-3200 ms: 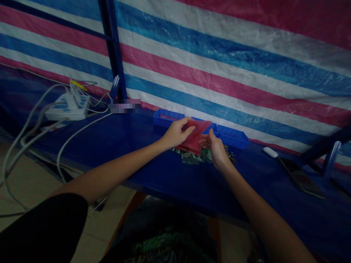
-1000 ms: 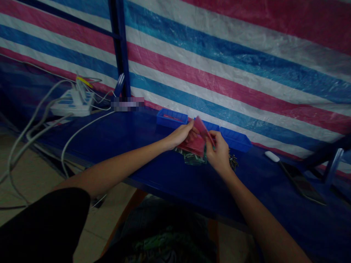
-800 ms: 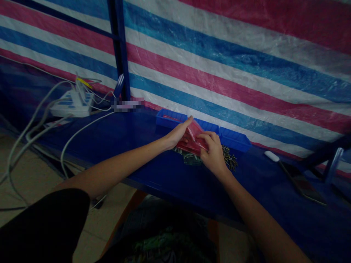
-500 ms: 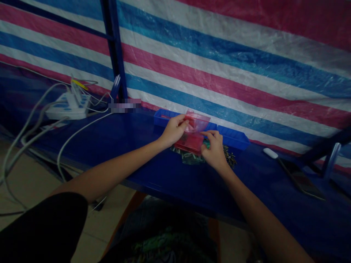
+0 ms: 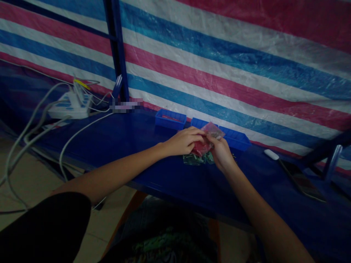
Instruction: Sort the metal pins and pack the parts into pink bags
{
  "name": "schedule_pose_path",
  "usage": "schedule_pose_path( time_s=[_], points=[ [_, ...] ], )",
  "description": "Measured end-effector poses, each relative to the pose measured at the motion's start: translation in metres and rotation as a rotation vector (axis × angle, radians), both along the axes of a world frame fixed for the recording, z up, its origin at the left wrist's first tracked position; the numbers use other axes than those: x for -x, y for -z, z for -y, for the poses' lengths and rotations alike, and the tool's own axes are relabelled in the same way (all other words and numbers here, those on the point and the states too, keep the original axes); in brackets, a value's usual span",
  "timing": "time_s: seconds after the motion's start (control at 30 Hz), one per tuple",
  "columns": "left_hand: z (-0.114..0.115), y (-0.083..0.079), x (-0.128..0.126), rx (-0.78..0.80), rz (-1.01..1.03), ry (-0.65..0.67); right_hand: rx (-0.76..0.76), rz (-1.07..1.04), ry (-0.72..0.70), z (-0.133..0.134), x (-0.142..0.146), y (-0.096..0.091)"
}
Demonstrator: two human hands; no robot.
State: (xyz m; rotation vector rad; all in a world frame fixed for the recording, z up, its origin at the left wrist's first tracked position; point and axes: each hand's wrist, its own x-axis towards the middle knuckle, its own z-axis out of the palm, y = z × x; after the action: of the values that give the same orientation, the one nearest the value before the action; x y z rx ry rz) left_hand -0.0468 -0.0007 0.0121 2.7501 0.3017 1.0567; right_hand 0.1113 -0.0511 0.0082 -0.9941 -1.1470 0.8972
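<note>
A small see-through pinkish plastic bag (image 5: 214, 130) is between my hands, above the blue table. My right hand (image 5: 221, 150) pinches its right side between thumb and fingers. My left hand (image 5: 185, 141) is closed, its curled fingers at the bag's left side, close to the right fingertips. Red plastic (image 5: 201, 148) shows under the left fingers; whether it is part of the same bag I cannot tell. Below the hands, a clear bag of small pieces (image 5: 193, 159) lies on the table.
Blue bins (image 5: 170, 120) stand in a row along the back, the left one holding something thin and red. At right lie a dark phone (image 5: 301, 180) and a white oblong object (image 5: 271, 154). A white power strip (image 5: 71, 106) with cables occupies the left. Behind hangs a striped sheet (image 5: 219, 73).
The pinkish bag has moved right and down, nearer my right hand, which now grips it. My left hand has also shifted right and down, uncovering the left bin.
</note>
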Motion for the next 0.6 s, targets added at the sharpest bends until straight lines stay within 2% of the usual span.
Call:
schedule_pose_path(
  time_s=[0.1, 0.2, 0.3, 0.47, 0.6],
  points=[
    [-0.003, 0.001, -0.001, 0.117, 0.01, 0.006, -0.047, 0.15, 0.098, -0.004, -0.003, 0.01],
    [-0.002, 0.0, -0.001, 0.411, 0.132, 0.049, -0.207, 0.344, 0.248, -0.004, -0.005, 0.013],
    [0.001, -0.006, -0.001, 0.705, 0.276, 0.107, -0.358, 0.602, 0.367, 0.004, -0.004, 0.008],
    [0.0, -0.014, -0.001, 1.053, 0.447, 0.105, -0.534, 0.902, 0.374, 0.015, -0.002, -0.004],
    [-0.008, -0.009, -0.003, 1.151, 0.43, 0.048, -0.577, 1.0, 0.391, 0.012, -0.003, -0.001]
  ],
)
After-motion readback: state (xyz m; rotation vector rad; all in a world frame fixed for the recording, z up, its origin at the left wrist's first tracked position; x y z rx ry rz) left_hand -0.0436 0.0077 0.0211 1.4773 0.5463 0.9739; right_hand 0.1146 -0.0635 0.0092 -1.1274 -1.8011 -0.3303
